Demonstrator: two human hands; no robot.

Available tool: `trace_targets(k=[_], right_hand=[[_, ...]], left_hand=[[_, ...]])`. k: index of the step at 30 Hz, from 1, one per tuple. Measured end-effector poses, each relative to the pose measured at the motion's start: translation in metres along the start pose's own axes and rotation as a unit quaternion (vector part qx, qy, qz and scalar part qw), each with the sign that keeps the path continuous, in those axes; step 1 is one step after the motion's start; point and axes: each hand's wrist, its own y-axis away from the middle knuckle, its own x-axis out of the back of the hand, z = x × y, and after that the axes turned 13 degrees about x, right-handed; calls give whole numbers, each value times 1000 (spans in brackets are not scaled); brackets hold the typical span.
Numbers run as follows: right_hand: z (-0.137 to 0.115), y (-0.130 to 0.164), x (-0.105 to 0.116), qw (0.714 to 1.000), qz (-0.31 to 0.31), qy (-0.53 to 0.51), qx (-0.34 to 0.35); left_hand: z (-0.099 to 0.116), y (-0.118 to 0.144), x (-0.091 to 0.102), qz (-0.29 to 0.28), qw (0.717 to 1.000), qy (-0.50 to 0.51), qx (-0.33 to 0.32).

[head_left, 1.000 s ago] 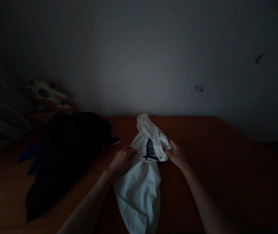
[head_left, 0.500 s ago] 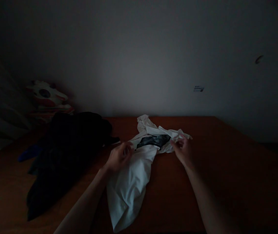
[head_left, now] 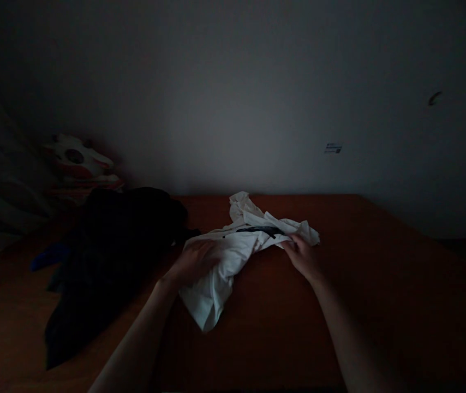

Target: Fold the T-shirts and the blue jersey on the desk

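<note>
A crumpled white shirt [head_left: 233, 252] with a dark patch [head_left: 260, 230] in its folds lies on the wooden surface in front of me. My left hand [head_left: 196, 263] is over the shirt's left part. Its fingers are smeared by motion, and I cannot tell whether they grip the cloth. At the shirt's right part, my right hand [head_left: 303, 258] is closed, with the cloth's edge between thumb and fingers.
A dark heap of clothing [head_left: 122, 262] lies to the left, with a blue piece [head_left: 48, 256] beside it. Behind that sits a white and red stuffed toy [head_left: 78, 158]. A pale wall [head_left: 233, 109] rises at the back of the wooden surface [head_left: 282, 327].
The shirt's near end has drawn up away from me, and cloth now covers much of the dark patch. My right hand has closed on the shirt's edge. My left hand has shifted slightly left.
</note>
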Motion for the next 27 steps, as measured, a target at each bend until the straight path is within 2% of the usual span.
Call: trace_targets(k=[3, 5, 6, 8, 10, 12, 15, 17, 19, 21, 24, 27], right_hand=[[-3, -2, 3, 989, 84, -46, -109], [-1, -2, 2, 975, 172, -23, -138], [0, -2, 1, 969, 208, -5, -134], [1, -2, -1, 965, 241, 18, -104], [-1, 0, -3, 979, 191, 13, -65], [-6, 4, -3, 997, 79, -9, -25], [-14, 10, -1, 994, -90, -34, 55], [-14, 12, 0, 986, -130, -35, 99], [-11, 11, 0, 985, -120, -27, 120], [-9, 8, 0, 989, -94, -11, 111], [-11, 3, 2, 998, -40, 18, 52], [-20, 0, 6, 999, 36, 6, 9]], left_hand=[[-3, -5, 3, 108, 989, 98, 36], [3, -3, 4, 163, 977, 127, 43], [8, 0, 4, 163, 978, 128, 38], [19, 7, 4, 93, 990, 106, 1], [31, 15, 2, -16, 996, 64, -55], [38, 18, 0, -81, 992, 16, -92], [35, 15, -4, -63, 995, -5, -75], [26, 9, -7, -20, 999, 29, -40], [16, 3, -9, 25, 997, 77, 0], [9, -1, -8, 70, 989, 119, 49], [9, -3, -4, 144, 969, 163, 115], [16, -2, 4, 204, 946, 212, 138]])
